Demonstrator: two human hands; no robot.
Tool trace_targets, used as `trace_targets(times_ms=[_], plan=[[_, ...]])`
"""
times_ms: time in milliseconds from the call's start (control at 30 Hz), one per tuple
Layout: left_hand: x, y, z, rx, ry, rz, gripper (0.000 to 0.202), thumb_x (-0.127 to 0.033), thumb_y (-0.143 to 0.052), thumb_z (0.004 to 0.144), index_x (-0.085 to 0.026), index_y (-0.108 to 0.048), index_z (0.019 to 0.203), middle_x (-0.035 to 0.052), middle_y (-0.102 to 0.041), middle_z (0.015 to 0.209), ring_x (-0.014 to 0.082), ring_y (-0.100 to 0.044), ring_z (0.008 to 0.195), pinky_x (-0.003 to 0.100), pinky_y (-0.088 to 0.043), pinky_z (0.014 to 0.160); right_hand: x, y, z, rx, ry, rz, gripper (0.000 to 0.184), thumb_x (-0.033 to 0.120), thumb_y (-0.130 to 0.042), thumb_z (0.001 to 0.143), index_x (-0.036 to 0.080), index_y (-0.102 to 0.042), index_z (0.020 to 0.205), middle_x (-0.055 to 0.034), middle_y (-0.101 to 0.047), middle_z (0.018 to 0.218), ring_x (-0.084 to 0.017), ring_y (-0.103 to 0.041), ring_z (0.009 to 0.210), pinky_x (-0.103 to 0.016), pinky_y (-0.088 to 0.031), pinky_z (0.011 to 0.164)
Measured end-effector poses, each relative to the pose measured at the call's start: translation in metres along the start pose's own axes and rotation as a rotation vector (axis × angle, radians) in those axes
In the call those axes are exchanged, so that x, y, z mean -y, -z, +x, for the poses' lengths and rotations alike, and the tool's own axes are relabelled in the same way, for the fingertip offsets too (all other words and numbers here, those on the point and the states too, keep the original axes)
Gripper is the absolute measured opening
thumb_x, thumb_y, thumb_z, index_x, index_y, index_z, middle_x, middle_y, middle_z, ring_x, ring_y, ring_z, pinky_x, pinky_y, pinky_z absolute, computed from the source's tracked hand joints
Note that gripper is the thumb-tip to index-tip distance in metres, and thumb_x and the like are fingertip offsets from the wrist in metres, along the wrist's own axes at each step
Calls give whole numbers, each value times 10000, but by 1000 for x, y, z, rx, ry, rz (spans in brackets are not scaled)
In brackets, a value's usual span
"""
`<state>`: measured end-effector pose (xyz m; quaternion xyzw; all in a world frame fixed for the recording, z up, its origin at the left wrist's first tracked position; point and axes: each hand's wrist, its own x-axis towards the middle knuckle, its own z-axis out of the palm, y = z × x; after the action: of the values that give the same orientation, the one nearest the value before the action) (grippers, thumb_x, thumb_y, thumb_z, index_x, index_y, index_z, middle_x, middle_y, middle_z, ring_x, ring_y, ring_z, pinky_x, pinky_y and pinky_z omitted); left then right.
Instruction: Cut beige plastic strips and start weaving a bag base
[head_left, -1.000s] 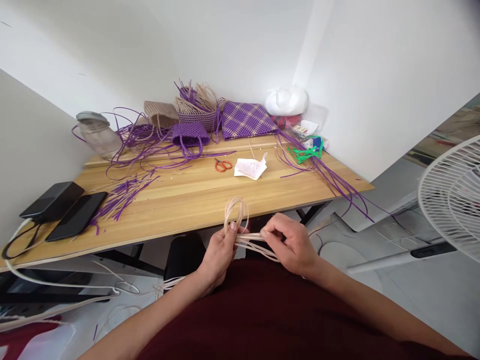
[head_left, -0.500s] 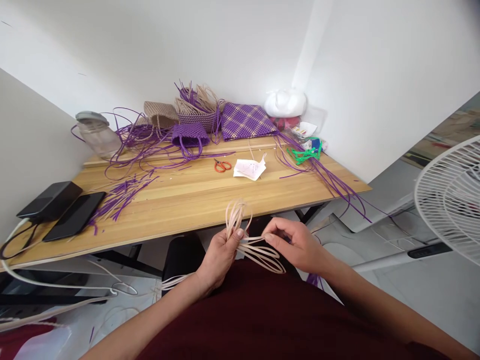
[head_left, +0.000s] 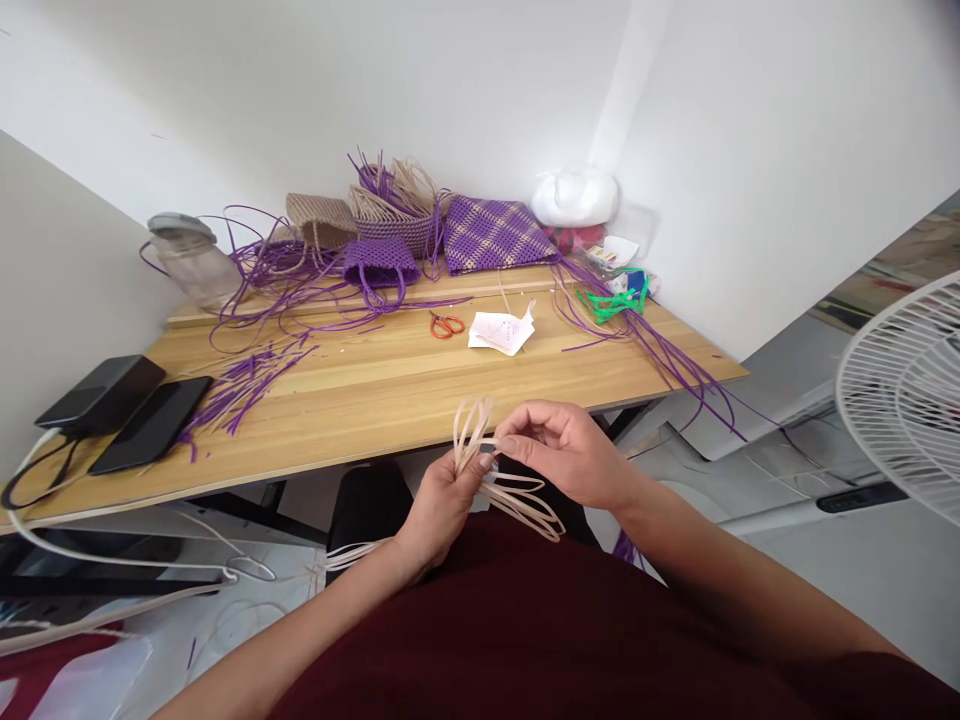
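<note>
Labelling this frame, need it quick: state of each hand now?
Left hand: closed, holding a bundle of looped beige strands.
Right hand: closed, pinching part of those strands.

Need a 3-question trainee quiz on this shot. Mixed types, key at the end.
1. What is the left hand holding?
A) a phone
B) looped pale strands
C) a jar

2. True or false: as the wearer sees it, the white paper lies to the right of the orange-handled scissors.

3. Fill in: the large checked woven piece against the wall is purple and ____.

Key: 1 B; 2 true; 3 beige.
</note>
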<state>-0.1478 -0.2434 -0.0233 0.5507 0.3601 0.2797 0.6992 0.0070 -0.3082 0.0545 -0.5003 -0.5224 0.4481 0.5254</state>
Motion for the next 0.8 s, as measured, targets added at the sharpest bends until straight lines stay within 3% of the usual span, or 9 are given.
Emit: trace_targets(times_ms=[167, 300, 433, 567, 667, 800], plan=[[1, 1, 1, 3, -15, 8, 418, -572, -697, 743, -160, -637, 785, -33, -500, 542, 98, -402, 508, 211, -312, 481, 1, 0, -8, 68, 8, 39, 168, 279, -680, 855, 141, -594, 811, -27, -590, 822, -98, -515, 705, -233, -435, 651], [7, 5, 4, 0, -21, -1, 342, -493, -706, 763, -166, -606, 762, -44, -487, 554, 94, -397, 526, 210, -328, 514, -1, 7, -18, 15, 109, -207, 183, 268, -716, 820, 155, -574, 791, -26, -552, 887, -104, -499, 739, -238, -432, 672], [14, 8, 6, 9, -30, 42, 279, -414, -706, 779, -162, -587, 759, -19, -559, 674, 100, -448, 617, 214, -372, 604, 0, 19, -26, -41, -86, -378, 263, 376, -640, 875, 169, -546, 742, 30, -470, 645, -86, -415, 573, -219, -357, 531], [15, 7, 6, 46, -29, 83, 307, -434, -701, 784, -159, -571, 740, -19, -549, 682, 107, -452, 643, 227, -372, 637, 5, 29, -28, -22, -260, -433, 252, 393, -613, 868, 167, -563, 769, 19, -553, 613, -80, -456, 496, -210, -353, 479], [15, 6, 6, 63, -30, 96, 327, -457, -699, 784, -165, -557, 742, -25, -529, 677, 109, -435, 640, 232, -361, 634, 7, 33, -29, -4, -281, -501, 207, 357, -598, 865, 164, -592, 791, 1, -595, 616, -94, -517, 519, -206, -372, 489], [16, 6, 6, 61, -39, 127, 317, -460, -680, 802, -166, -572, 754, -18, -552, 692, 116, -450, 650, 236, -364, 643, 8, 34, -33, 58, -207, -566, 174, 322, -557, 894, 180, -579, 795, 10, -606, 623, -104, -541, 560, -214, -385, 531]])
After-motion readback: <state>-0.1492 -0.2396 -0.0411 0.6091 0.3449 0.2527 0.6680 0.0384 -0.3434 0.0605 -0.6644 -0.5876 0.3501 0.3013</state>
